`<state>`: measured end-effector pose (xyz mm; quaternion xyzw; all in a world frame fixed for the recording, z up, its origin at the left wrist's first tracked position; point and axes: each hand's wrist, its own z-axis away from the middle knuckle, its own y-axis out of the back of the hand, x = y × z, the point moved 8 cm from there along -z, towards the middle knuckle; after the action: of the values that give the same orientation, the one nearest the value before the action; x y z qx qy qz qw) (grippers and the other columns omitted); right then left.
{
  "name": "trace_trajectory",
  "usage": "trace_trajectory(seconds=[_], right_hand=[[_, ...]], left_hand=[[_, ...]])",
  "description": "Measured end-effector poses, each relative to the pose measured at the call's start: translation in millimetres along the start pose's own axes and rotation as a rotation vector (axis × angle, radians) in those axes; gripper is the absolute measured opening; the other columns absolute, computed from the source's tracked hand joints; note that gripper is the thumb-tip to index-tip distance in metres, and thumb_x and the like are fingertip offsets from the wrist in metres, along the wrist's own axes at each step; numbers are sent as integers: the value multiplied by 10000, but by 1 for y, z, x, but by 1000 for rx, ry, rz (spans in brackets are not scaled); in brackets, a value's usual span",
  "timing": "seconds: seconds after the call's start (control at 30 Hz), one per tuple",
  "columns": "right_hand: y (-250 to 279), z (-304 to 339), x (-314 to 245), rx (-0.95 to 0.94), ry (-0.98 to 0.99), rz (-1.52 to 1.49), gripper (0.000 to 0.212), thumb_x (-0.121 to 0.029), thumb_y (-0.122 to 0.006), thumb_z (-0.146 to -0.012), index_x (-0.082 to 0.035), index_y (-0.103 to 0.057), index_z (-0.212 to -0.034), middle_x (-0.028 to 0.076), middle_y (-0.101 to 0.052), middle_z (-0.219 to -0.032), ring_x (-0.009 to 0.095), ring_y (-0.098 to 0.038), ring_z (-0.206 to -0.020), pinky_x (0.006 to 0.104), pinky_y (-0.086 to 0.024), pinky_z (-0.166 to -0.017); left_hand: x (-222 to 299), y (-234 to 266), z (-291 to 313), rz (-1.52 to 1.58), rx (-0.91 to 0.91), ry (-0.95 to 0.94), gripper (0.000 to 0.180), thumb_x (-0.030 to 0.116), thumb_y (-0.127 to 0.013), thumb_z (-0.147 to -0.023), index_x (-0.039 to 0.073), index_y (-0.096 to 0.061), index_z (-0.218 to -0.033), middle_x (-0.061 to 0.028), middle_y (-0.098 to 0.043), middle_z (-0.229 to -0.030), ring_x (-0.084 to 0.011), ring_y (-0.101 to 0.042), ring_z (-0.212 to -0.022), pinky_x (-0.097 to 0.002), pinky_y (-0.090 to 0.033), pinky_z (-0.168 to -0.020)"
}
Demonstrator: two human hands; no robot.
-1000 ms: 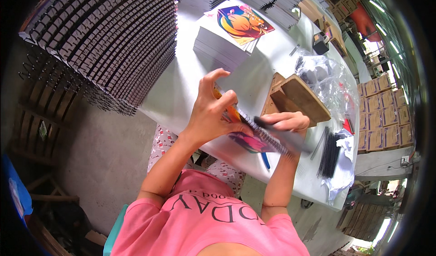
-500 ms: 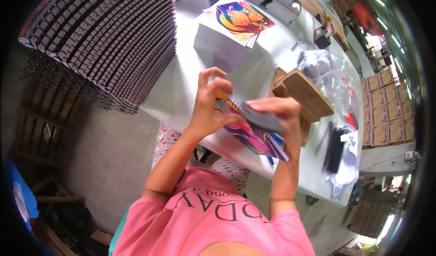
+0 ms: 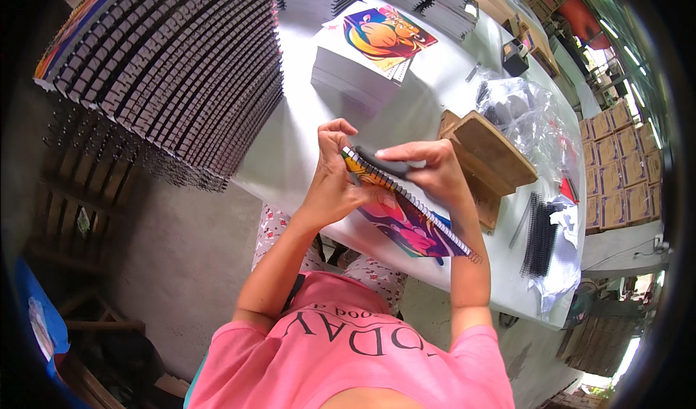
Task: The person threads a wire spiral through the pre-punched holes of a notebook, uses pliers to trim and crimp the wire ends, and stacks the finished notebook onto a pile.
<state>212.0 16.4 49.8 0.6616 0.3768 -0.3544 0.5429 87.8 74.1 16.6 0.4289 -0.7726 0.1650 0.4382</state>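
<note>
My left hand [image 3: 330,180] is closed on a spiral-bound notebook [image 3: 409,228] with a colourful purple, pink and orange cover, held tilted above the table's near edge. A thin coil [image 3: 428,218] runs through the holes along its upper edge, and a loose coil end sticks out past the lower right corner. In my closed right hand [image 3: 435,166] is a dark grey, elongated object [image 3: 384,164], its exact kind unclear, lying against the coil near the notebook's upper left end. Part of the cover is hidden behind my left fingers.
A tall stack of coil-bound notebooks [image 3: 174,68] stands at the left. Beyond my hands is a pile of printed sheets [image 3: 355,83]. To the right are a wooden stand [image 3: 493,155], clear plastic bags [image 3: 518,108] and black coils [image 3: 539,238] on the white table [image 3: 290,144].
The dark grey object has moved up and left along the coil with my right hand, uncovering more of the notebook's bound edge. My left hand still holds the notebook.
</note>
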Motion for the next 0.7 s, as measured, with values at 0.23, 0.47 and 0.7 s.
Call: trace_trajectory(seconds=[0.23, 0.47, 0.7], right_hand=[[37, 34, -2, 429, 52, 507, 372, 68, -579, -649, -80, -706, -966, 97, -685, -955, 239, -654, -876, 336, -501, -796], [71, 166, 86, 514, -571, 1354, 526, 35, -500, -749, -156, -553, -1236, 94, -482, -1301, 279, -422, -1218, 489, -283, -1031], [-2, 158, 44, 388, -487, 1029, 595, -432, -560, -850, -184, -402, -1366, 95, -333, -1419, 300, -326, -1293, 562, -202, -1052]], left_hand=[[-19, 5, 4, 370, 43, 237, 421, 313, -719, -789, 51, -428, -943, -20, -427, -943, -68, -405, -810, -201, -388, -719], [-5, 53, 16, 307, 347, 449, 143, 85, -708, -786, -12, -662, -879, -7, -608, -779, -52, -515, -673, -216, -429, -609], [51, 65, 17, -289, 411, -27, 310, -21, -738, -671, 29, -686, -973, -63, -658, -860, -188, -542, -767, -268, -442, -677]])
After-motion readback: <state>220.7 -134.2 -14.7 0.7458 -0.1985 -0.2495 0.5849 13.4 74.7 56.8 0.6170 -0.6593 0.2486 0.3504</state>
